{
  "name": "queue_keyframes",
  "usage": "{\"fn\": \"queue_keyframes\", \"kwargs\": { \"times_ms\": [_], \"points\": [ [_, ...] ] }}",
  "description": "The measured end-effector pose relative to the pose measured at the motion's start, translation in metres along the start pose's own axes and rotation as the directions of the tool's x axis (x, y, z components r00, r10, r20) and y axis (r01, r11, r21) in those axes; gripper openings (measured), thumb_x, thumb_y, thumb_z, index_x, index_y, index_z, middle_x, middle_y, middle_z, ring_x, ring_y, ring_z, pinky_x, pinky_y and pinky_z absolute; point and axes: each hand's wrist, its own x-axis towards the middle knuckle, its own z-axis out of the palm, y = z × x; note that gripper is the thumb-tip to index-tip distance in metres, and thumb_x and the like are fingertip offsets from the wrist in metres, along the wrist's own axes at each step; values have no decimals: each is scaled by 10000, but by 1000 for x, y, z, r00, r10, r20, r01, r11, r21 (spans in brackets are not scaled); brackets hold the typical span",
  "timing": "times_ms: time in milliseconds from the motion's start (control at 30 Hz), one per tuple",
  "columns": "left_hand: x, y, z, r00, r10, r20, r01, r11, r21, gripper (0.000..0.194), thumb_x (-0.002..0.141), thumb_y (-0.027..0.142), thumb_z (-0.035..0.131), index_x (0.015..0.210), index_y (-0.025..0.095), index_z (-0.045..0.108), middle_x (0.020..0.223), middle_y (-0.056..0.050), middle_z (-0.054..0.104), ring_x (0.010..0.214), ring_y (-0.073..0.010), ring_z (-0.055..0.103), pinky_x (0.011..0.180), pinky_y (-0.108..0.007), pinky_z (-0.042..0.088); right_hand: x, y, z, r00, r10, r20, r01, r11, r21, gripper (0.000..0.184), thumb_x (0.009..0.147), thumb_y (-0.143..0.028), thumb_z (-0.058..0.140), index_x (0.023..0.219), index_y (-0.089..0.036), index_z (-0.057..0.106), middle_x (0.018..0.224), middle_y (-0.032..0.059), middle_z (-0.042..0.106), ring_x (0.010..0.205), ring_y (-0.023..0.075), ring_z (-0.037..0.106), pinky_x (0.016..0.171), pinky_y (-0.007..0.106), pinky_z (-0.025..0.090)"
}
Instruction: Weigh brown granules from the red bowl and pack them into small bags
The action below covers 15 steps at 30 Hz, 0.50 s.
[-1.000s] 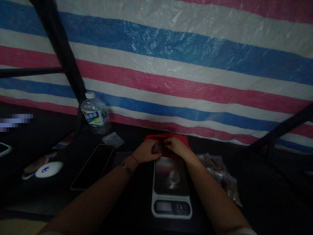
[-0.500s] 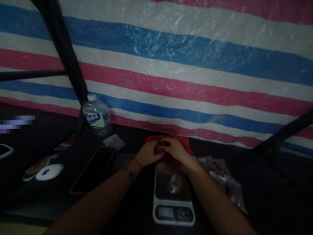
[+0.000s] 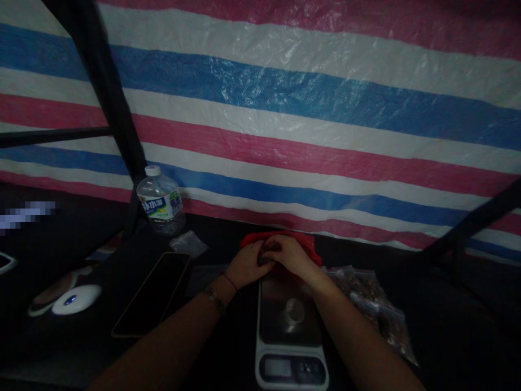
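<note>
- A small dark brownish lump [image 3: 266, 253], perhaps a packet of dried goods, is held just below the middle of the frame, over the near edge of a red plastic bag [image 3: 309, 245]; what it is cannot be told in the dim light.
- The left hand [image 3: 244, 264] is curled around the lump from the left, fingers closed on it.
- The right hand [image 3: 290, 255] is closed over it from the right, fingertips meeting the left hand's; the two hands are pressed together around it.
- The flat white digital kitchen scale [image 3: 290, 331] lies just below the hands; its steel platform is bare, so nothing is judged to be weighed yet.
- Clear zip bags filled with brownish pieces [image 3: 376, 309] lie to the right of the scale, judged to be portions already packed.
- An empty small clear bag [image 3: 188, 243] lies left of the hands.
- Further left lie a dark smartphone [image 3: 152, 293], a white oval mouse [image 3: 76, 299] and a clear plastic water bottle [image 3: 160, 201].
- A red, white and blue striped tarpaulin [image 3: 285, 108] fills the upper frame.
</note>
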Motion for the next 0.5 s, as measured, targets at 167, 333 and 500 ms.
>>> {"fn": "queue_keyframes", "kwargs": {
  "times_ms": [167,333,500],
  "points": [
    [0,3,-2,1000,-13,3,13,1000,0,326,777,350,617,1043,173,554,1008,-82,650,924,-235,625,803,-344,488,1,-2,1,997,-72,-18,69,989,-132,58,745,-154,673,769,-181,718,785,25,684,750,156,617,700,272,458],
    [0,4,-2,1000,-8,7,9,999,-43,329,792,334,606,1075,175,552,1035,-75,654,942,-224,624,814,-331,488,0,-5,3,994,-90,-57,87,994,-59,116,816,-132,577,799,-165,687,797,26,675,733,138,606,675,245,453],
    [0,-1,-1,999,-39,-13,38,998,-47,357,783,323,619,1101,174,551,1054,-81,651,955,-224,622,844,-341,488,-1,-10,-9,988,-145,-52,137,981,-137,217,855,-119,493,912,-177,693,936,47,700,857,157,622,799,276,454]
  ]
}}
